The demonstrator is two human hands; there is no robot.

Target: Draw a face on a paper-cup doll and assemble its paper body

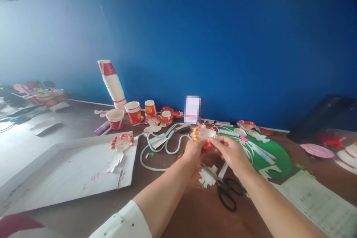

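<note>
Both hands meet near the middle of the desk around a cut paper cup (205, 132), whose red and yellow rim strips curl outward about a white centre. My left hand (193, 150) pinches its left and lower edge. The fingers of my right hand (227, 150) are closed on its right edge. Just below the hands lie black-handled scissors (227, 189), their blades partly over a white cut-paper piece (208, 176). A similar curled paper cup (122, 142) rests on the white tray to the left.
A leaning cup stack (113, 85) and several red paper cups (133, 111) stand along the blue partition (223, 44). A pale cord (152, 167) loops left of the hands. Right are a green sheet (281, 160) with markers (260, 150) and a printed paper (320, 200). The white tray (69, 178) fills the left.
</note>
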